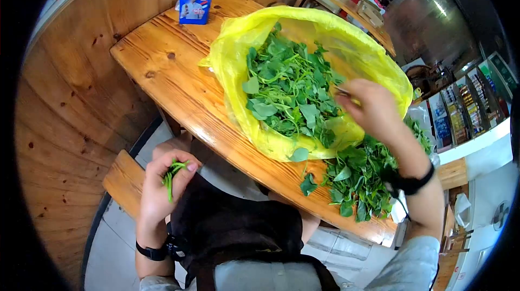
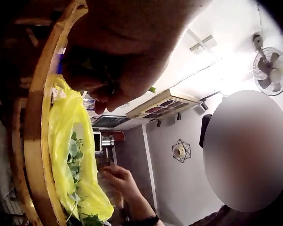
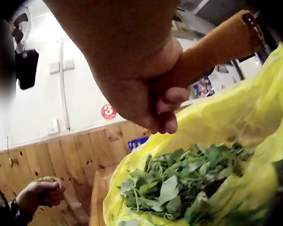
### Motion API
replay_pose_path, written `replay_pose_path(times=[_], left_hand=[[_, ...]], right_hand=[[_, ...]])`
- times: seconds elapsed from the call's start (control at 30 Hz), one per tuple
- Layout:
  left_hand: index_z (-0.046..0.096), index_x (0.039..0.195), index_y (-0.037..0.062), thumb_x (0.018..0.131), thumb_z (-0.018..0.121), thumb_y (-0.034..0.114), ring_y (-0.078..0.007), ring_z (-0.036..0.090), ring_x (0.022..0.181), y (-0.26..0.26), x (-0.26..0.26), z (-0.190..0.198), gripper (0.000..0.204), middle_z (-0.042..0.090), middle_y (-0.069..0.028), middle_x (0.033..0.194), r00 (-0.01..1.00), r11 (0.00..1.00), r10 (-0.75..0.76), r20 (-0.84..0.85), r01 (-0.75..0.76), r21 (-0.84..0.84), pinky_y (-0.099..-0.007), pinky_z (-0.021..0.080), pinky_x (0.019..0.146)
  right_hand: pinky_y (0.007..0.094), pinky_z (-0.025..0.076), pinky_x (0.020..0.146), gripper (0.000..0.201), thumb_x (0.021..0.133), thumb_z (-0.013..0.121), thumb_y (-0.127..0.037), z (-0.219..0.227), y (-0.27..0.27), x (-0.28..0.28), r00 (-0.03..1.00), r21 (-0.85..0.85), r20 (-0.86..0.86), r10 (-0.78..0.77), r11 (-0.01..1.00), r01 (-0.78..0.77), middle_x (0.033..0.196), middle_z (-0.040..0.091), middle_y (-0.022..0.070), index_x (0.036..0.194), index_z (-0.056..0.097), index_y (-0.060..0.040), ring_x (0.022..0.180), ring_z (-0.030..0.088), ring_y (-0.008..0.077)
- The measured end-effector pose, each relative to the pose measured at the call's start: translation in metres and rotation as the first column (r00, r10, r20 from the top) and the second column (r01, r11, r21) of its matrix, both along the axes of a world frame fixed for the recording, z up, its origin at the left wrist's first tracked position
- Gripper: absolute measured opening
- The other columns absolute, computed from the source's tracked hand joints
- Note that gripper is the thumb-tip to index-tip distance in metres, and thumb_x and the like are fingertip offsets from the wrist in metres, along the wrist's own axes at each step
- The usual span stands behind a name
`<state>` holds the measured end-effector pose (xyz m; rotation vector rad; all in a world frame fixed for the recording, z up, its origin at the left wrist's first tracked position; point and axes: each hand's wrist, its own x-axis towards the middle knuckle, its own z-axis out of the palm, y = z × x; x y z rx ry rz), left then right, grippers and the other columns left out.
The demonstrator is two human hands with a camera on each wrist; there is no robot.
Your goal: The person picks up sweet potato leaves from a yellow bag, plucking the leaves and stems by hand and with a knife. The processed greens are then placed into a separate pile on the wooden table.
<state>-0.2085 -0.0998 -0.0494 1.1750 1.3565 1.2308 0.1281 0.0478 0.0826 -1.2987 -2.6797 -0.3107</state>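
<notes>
My left hand (image 1: 172, 178) grips a small bunch of cut green stems (image 1: 171, 177) over my lap; its palm is deep in shadow in the left wrist view. Over the right side of an open yellow plastic bag (image 1: 260, 20), my right hand (image 1: 374, 105) pinches a small, thin greyish piece (image 1: 342, 90) between thumb and finger; I cannot tell what it is. Loose leafy greens (image 1: 292, 85) fill the bag, lying below that hand. In the right wrist view a brown, bar-like shape (image 3: 217, 44) with a dark end juts out beside the curled fingers.
The wooden table (image 1: 179, 79) carries the bag, a blue box (image 1: 196, 2) at its far left corner and a second heap of leafy greens (image 1: 360, 177) near my right arm. A wooden bench (image 1: 123, 182) stands left. Wood panelling (image 1: 65, 101) lines the left wall.
</notes>
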Motion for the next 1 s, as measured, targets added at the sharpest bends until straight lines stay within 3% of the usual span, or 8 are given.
replay_pose_path(times=[0.13,0.27,0.4,0.5,0.6,0.7,0.87,1.0], left_hand=[[0.064,0.087,-0.0007,0.085,0.066,0.004,-0.0116,0.058,0.075,-0.020,-0.019,-0.001,0.006,0.064,-0.0035,0.080,0.993,0.998,0.008,-0.118,0.000,0.069,-0.0245,0.046,0.070],[0.064,0.088,-0.0010,0.085,0.065,0.002,-0.0107,0.058,0.076,-0.037,-0.041,-0.003,0.004,0.065,-0.0044,0.081,0.994,0.997,0.073,-0.081,-0.074,-0.004,-0.0248,0.046,0.071],[0.064,0.088,-0.0016,0.087,0.066,0.004,-0.0107,0.057,0.077,-0.037,-0.039,-0.013,0.006,0.065,-0.0042,0.081,0.990,0.988,0.143,0.002,-0.143,-0.052,-0.0244,0.046,0.070],[0.064,0.087,-0.0016,0.085,0.067,0.003,-0.0126,0.059,0.077,-0.021,-0.021,-0.009,0.005,0.065,-0.0060,0.081,1.000,0.998,0.031,0.003,-0.031,-0.045,-0.0243,0.046,0.070],[0.065,0.087,-0.0017,0.084,0.068,0.001,-0.0152,0.061,0.077,0.003,0.013,-0.011,0.005,0.066,-0.0079,0.081,0.980,0.971,-0.170,-0.099,0.184,0.154,-0.0248,0.047,0.070],[0.066,0.088,-0.0016,0.080,0.070,0.000,-0.0190,0.061,0.070,0.025,0.050,0.000,0.009,0.064,-0.0090,0.076,0.929,0.886,-0.310,-0.202,0.360,0.292,-0.0280,0.048,0.064],[0.067,0.088,-0.0003,0.076,0.072,-0.001,-0.0216,0.058,0.065,0.044,0.097,0.042,0.013,0.063,-0.0108,0.074,0.857,0.758,-0.354,-0.374,0.497,0.422,-0.0309,0.046,0.059],[0.069,0.092,0.0017,0.070,0.072,-0.002,-0.0236,0.057,0.063,0.050,0.124,0.064,0.023,0.061,-0.0087,0.074,0.827,0.621,-0.348,-0.441,0.556,0.553,-0.0320,0.045,0.056]], right_hand=[[0.0417,0.052,0.065,0.014,0.081,0.064,-0.015,-0.046,0.048,-0.064,0.978,0.050,-0.018,0.208,0.977,-0.207,0.085,0.061,0.0088,0.095,0.065,-0.0123,0.077,0.063,0.0314],[0.0424,0.051,0.062,0.009,0.084,0.061,-0.015,-0.067,0.075,-0.088,0.937,-0.010,0.339,0.079,0.997,-0.080,0.082,0.057,0.0061,0.092,0.062,-0.0134,0.076,0.063,0.0287],[0.0358,0.052,0.057,0.009,0.076,0.061,-0.012,-0.051,0.051,-0.065,0.970,0.284,0.203,0.134,0.940,-0.189,0.083,0.057,0.0054,0.084,0.058,-0.0105,0.070,0.062,0.0238],[0.0302,0.046,0.048,0.023,0.072,0.063,-0.014,-0.031,0.008,-0.034,0.948,0.503,0.182,0.261,0.804,-0.318,0.078,0.054,0.0030,0.095,0.062,-0.0101,0.062,0.056,0.0180],[0.0275,0.042,0.046,0.034,0.071,0.064,-0.014,-0.014,-0.040,-0.007,0.944,0.568,0.178,0.277,0.755,-0.328,0.077,0.053,0.0012,0.104,0.066,-0.0074,0.058,0.052,0.0148],[0.0249,0.039,0.045,0.035,0.066,0.065,-0.015,-0.010,-0.079,0.015,0.946,0.570,0.217,0.240,0.756,-0.322,0.080,0.054,0.0000,0.100,0.068,-0.0074,0.056,0.047,0.0115],[0.0226,0.037,0.045,0.031,0.066,0.065,-0.015,-0.016,-0.117,0.044,0.962,0.609,0.157,0.224,0.744,-0.273,0.085,0.059,0.0001,0.097,0.069,-0.0091,0.055,0.047,0.0096],[0.0244,0.043,0.047,0.030,0.068,0.065,-0.014,-0.021,-0.130,0.059,0.967,0.554,-0.055,0.247,0.814,-0.176,0.088,0.062,0.0037,0.097,0.069,-0.0073,0.060,0.056,0.0118]])
